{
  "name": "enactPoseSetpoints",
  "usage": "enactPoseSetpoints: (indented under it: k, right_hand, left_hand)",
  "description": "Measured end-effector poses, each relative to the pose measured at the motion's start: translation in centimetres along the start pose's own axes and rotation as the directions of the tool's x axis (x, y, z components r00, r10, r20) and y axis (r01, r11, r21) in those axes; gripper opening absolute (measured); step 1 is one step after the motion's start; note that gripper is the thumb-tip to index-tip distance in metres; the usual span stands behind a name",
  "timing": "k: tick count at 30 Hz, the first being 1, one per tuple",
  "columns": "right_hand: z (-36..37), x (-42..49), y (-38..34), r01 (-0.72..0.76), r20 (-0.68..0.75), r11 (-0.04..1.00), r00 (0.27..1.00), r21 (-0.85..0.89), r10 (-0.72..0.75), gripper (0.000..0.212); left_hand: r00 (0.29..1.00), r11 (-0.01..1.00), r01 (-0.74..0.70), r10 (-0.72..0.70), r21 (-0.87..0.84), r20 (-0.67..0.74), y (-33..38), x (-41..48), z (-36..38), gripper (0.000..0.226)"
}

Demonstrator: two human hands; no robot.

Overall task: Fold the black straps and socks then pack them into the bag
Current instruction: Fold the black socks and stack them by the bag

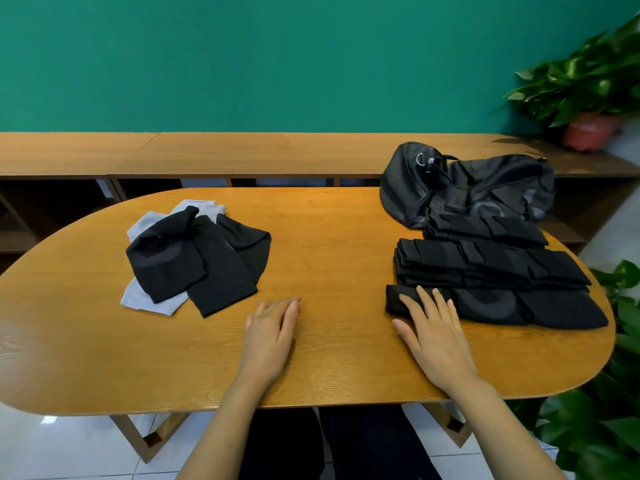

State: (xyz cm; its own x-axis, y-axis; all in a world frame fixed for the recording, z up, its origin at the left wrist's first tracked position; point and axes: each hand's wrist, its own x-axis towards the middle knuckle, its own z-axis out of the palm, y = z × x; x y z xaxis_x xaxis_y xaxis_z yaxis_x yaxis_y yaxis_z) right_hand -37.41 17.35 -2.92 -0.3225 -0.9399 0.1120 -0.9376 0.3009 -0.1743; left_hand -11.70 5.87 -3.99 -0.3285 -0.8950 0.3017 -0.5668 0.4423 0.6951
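My right hand (pixel 434 329) lies flat, fingers straight, on a folded sock (pixel 408 299); my left hand (pixel 272 332) rests open on the table (pixel 329 244). The cloth looks soft, light and floppy, so I'd pinch it at the folded edge.

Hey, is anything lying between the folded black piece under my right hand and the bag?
Yes. A near row of folded black items and a far row lie between that folded piece under the right hand and the bag.
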Motion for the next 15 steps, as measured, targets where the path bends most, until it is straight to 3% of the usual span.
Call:
enactPoseSetpoints:
  k: [5, 8, 15]
  right_hand:
    - [-0.5, 0.1, -1.5, 0.090, -0.042, 0.996, 0.995, 0.006, -0.089, 0.079]
    - [-0.5, 0.7, -3.3, 0.161, -0.040, 0.987, 0.986, -0.001, -0.161, 0.074]
    - [0.3, 2.5, -8.7, 0.317, 0.019, 0.948, 0.948, 0.044, -0.318, 0.076]
  left_hand:
    - [0.997, 0.995, -0.017, 0.025, 0.101, -0.072, 0.2, 0.3, 0.0, 0.049]
    - [0.991, 0.964, -0.015, 0.050, 0.264, -0.126, -0.5, 0.7, -0.3, 0.054]
    - [0.985, 0.805, 0.175, -0.142, 0.567, -0.102, -3.5, 1.0, -3.1, 0.068]
